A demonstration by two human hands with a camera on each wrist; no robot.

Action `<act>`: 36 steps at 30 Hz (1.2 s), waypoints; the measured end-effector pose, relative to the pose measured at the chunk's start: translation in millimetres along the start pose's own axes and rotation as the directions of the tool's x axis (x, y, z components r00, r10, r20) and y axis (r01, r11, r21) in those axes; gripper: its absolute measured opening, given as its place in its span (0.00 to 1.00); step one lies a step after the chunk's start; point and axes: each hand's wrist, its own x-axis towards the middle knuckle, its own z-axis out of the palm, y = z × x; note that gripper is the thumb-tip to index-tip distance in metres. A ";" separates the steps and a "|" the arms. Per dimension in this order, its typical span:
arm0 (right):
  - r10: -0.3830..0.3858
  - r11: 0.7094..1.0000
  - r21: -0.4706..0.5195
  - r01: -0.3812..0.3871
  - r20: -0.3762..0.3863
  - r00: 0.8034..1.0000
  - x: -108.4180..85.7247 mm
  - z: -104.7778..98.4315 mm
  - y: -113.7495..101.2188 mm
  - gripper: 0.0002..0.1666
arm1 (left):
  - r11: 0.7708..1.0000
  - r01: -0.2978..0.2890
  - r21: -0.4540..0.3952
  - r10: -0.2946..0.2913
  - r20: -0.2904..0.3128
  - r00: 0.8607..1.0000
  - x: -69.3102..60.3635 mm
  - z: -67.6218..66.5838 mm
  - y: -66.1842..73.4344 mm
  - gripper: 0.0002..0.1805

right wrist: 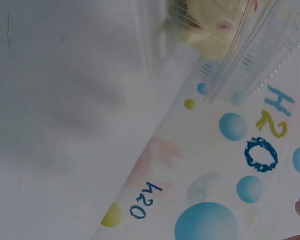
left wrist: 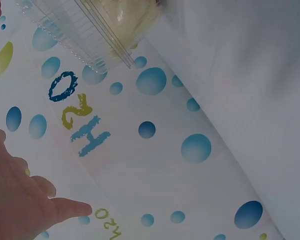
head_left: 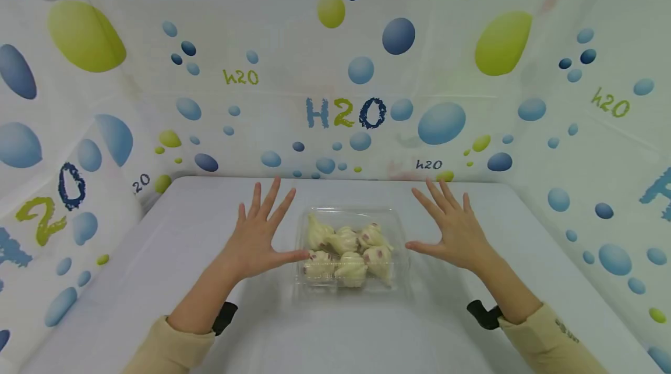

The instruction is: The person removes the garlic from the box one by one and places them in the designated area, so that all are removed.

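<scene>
Clear plastic box [head_left: 348,214] sits on the white table [head_left: 341,339], just below the centre of the head frame. Six pale garlic-like bulbs [head_left: 352,269] inside, purplish patches on several, roughly two rows of three. Whether the lid is fastened: can't tell through the glare.

Left hand [head_left: 257,246] hangs left of the box, fingers spread and straight, nothing held. Its thumb points right and overlaps the box's left edge in the head view; contact can't be confirmed. Right hand [head_left: 456,234] mirrors it on the right, fingers fanned out, nothing held, thumb tip just beside the box's right edge.

Left wrist view: box cut off by the top edge, part of the hand at lower left. Right wrist view: box at upper right, only bits of fingers at the right edge, so the head view is better for hand state.

Step, by my reading: pre-grasp, hands either side of the box, no grip made. Next move, as judged: would call for both hands coming inward and down evenly, fingers closing on opposite walls or the rim. Thin plastic probably flexes, so light pressure.

Also there: black wrist straps [head_left: 225,317], beige sleeves [head_left: 173,345] in the lower corners, printed backdrop [head_left: 283,30] across the upper frame.
</scene>
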 end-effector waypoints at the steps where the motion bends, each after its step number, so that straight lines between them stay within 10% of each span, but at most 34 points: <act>1: 0.001 1.000 0.004 -0.001 0.002 1.000 -0.8 0.9 -0.2 0.59 | 1.000 0.003 -0.016 -0.003 0.002 1.000 -0.4 0.8 0.2 0.61; 21: 0.020 0.994 0.103 -0.023 0.032 0.999 -13.3 14.9 -2.0 0.58 | 0.983 0.080 -0.167 -0.076 0.031 0.997 -13.1 15.9 7.6 0.60; 36: 0.037 0.980 0.193 -0.046 0.049 0.998 -18.5 24.4 -6.7 0.59 | 0.893 0.170 -0.417 -0.126 0.130 0.983 -21.2 26.4 10.6 0.60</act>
